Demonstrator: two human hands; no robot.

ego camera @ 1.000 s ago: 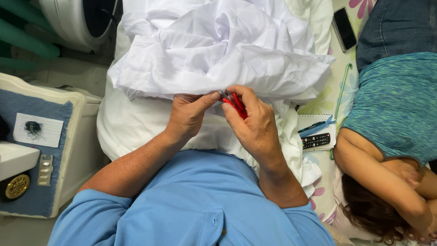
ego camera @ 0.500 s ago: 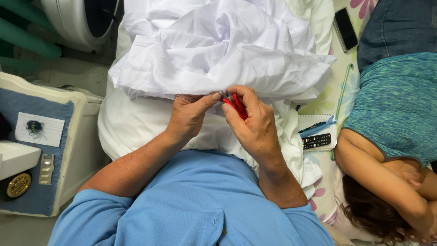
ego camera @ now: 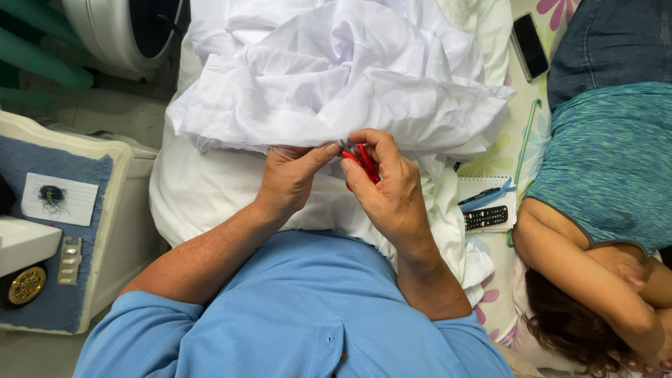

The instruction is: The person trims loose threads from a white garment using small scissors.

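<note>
In the head view, we are looking down on our two hands meeting at the lower edge of a bunched white cloth that is lying heaped on a white pillow. Our left hand is pinching the hem of the cloth between thumb and forefinger, the other fingers curled under. Our right hand is closing around a small red tool, probably thread snips, though most of it is hidden in the grip and we cannot be sure; its tip is touching the cloth edge just beside the left thumb.

To do this well, we judge that the left hand should be keeping the hem taut and flat, with the red tip working close to the pinch and pointing away from the fingers, taking only the thread and not the weave.

To the right, a notepad with a blue pen and a black remote are lying on the floral sheet, a phone higher up, and another person in a teal top is lying alongside. A sewing machine is standing at the left.

Against the picture from half a second ago, almost nothing is differing: both hands are staying at the same spot on the hem, the red tool in the same grip.
</note>
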